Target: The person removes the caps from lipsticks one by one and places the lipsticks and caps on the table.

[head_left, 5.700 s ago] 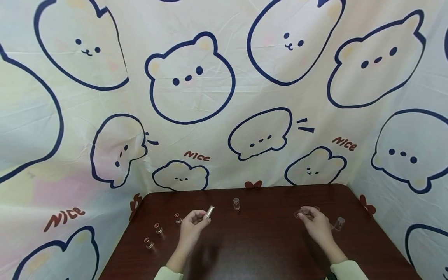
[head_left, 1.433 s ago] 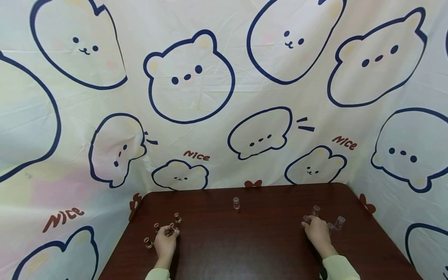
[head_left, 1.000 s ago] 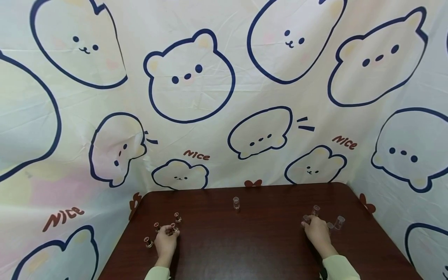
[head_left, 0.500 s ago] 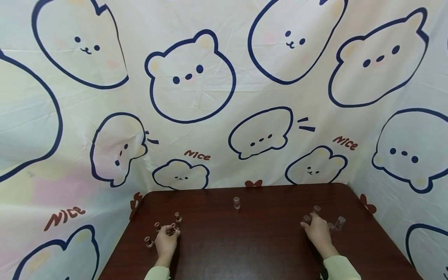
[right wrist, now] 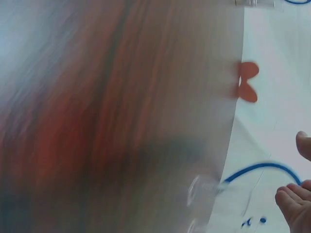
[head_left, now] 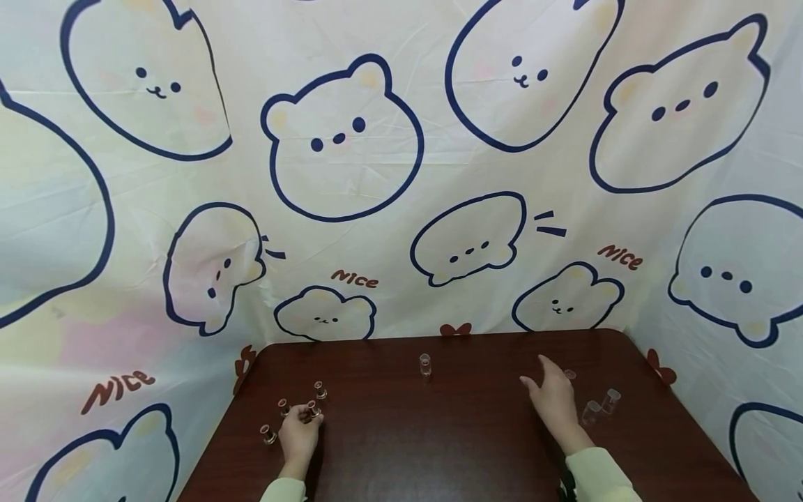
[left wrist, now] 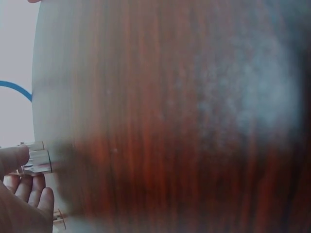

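My left hand (head_left: pixel 298 434) is low at the table's left side, its thumb and fingers pinching a small shiny copper-toned tube (head_left: pixel 313 410). The left wrist view shows that tube (left wrist: pixel 40 161) with its wide end toward the table. Close around the hand stand similar copper-toned tubes: one behind (head_left: pixel 320 390), one at the knuckles (head_left: pixel 284 406) and one to the left (head_left: pixel 268 434). My right hand (head_left: pixel 555 404) is at the right side, holding nothing visible, thumb and forefinger stretched apart. Beside it are small clear cups: one partly covered (head_left: pixel 569 374), two standing together (head_left: pixel 591 412).
Another small clear cup (head_left: pixel 425 365) stands alone near the back edge of the dark brown table (head_left: pixel 433 446). A pale cloth (head_left: pixel 389 244) printed with cartoon bears hangs behind the table and along both sides.
My left hand has carried its tube from mid-table to the other tubes and now stays still. My right hand has come away from the clear cups, shifting left and back, fingers spreading.
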A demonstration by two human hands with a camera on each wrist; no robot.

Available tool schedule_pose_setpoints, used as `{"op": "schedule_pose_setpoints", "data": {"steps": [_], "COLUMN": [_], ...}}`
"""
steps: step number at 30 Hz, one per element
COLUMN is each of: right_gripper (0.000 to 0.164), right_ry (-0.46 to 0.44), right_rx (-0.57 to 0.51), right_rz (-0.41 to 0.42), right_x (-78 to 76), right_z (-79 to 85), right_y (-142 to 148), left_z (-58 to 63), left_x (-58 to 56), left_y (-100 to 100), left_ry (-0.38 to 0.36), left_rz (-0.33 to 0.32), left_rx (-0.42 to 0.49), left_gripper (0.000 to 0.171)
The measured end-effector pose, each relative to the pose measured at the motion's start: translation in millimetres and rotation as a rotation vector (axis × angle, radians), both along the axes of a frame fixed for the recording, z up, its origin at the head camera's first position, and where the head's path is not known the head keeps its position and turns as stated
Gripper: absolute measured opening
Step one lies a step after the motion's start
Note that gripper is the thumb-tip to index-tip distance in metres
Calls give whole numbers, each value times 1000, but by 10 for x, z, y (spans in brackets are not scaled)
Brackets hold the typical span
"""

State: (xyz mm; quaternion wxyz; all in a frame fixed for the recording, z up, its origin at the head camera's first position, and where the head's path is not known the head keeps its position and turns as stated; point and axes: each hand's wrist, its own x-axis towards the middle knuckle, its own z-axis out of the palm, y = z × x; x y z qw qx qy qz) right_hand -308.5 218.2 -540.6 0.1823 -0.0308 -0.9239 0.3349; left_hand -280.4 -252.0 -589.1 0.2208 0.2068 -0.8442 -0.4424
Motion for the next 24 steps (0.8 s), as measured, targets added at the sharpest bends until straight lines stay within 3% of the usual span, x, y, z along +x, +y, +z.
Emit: {"op": "schedule_pose_setpoints", "data": {"steps": [4, 11, 24], "right_gripper": [60, 56, 51], "right_ry": [30, -15, -71], "right_rx": [-23, -88, -166], "right_rz": [71, 208, 316], "right_x": [-92, -261, -409], "right_z": [-6, -54, -44], "right_y": [-212, -597, -1160], "left_z": [3, 0, -27], "left_x": [7, 3, -19], "left_y": [-5, -6, -8], "left_ry": [-5, -7, -7], "left_rz": [-7, -3, 4], "left_rx": [-5, -11, -26], "left_gripper": [27, 28, 27]}}
